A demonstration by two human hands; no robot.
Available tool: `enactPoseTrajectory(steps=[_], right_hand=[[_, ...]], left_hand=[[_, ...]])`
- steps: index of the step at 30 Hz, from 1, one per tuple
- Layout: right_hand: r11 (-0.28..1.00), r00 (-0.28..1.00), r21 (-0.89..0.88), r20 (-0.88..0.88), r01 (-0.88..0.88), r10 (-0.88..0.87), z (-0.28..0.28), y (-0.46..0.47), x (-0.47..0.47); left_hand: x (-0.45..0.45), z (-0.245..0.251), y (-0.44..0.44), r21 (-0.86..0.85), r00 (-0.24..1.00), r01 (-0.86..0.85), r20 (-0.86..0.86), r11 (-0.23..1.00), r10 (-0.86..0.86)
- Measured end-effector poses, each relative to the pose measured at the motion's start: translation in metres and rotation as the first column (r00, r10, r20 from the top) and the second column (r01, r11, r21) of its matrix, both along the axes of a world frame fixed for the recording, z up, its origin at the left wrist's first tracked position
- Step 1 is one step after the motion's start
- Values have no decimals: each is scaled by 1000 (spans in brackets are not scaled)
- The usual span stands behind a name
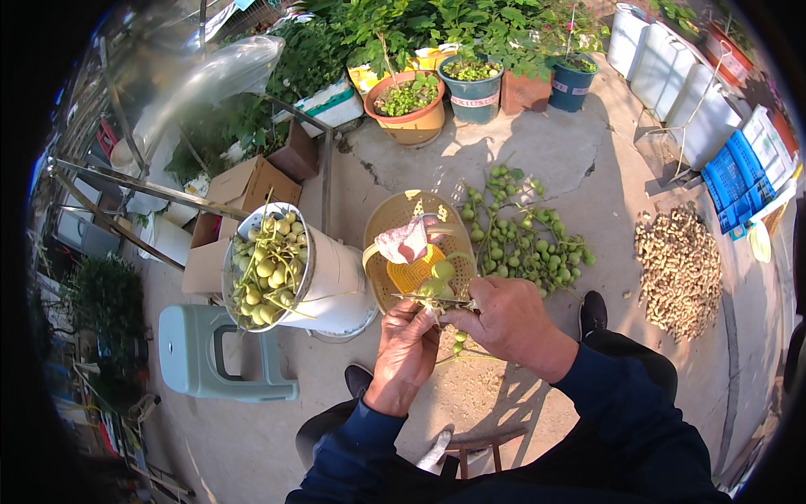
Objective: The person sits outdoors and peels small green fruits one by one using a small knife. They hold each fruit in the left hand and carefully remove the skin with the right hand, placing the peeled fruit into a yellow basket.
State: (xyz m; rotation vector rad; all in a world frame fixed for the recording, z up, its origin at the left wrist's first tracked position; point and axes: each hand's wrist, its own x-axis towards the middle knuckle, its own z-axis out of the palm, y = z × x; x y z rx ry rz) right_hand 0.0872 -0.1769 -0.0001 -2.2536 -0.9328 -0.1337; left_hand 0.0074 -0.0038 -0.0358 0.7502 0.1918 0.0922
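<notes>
My left hand (pixel 408 353) pinches a piece of pale green plant matter just in front of a plastic basket. My right hand (pixel 513 322) is closed around the end of a thin knife-like blade (pixel 409 296), whose tip points left over the left fingers. Round green fruits (pixel 442 271) sit at the blade, over the tan perforated basket (pixel 376 220). In the basket lie a pink-and-white cloth (pixel 403 242) and a yellow mesh piece (pixel 412 277). Small green fruits on a stem (pixel 460 337) hang below my hands. What the right palm grips is mostly hidden.
Left stand a white bucket (pixel 337 277) of round fruits on stems and a pale blue plastic stool (pixel 189 353). A pile of green fruits on vines (pixel 529 242) lies beyond my right hand; peanuts (pixel 677 274) are heaped farther right. Potted plants (pixel 406 120) line the back.
</notes>
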Motion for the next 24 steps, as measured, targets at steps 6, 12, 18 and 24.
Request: enactPoseTrajectory(steps=[6, 12, 18, 24], right_hand=[[995, 995, -9, 5, 96, -96, 1, 1, 4], [996, 994, -70, -89, 55, -61, 1, -1, 6], [999, 999, -9, -43, 33, -33, -3, -2, 2], [999, 997, 12, 65, 51, -52, -2, 3, -3]], left_hand=[[-2, 5, -4, 53, 999, -45, -13, 998, 45], [1, 13, -4, 105, 999, -46, 15, 993, 44], [0, 6, -2, 115, 999, -39, 22, 993, 37], [-1, 1, -3, 88, 998, -58, 1, 994, 58]])
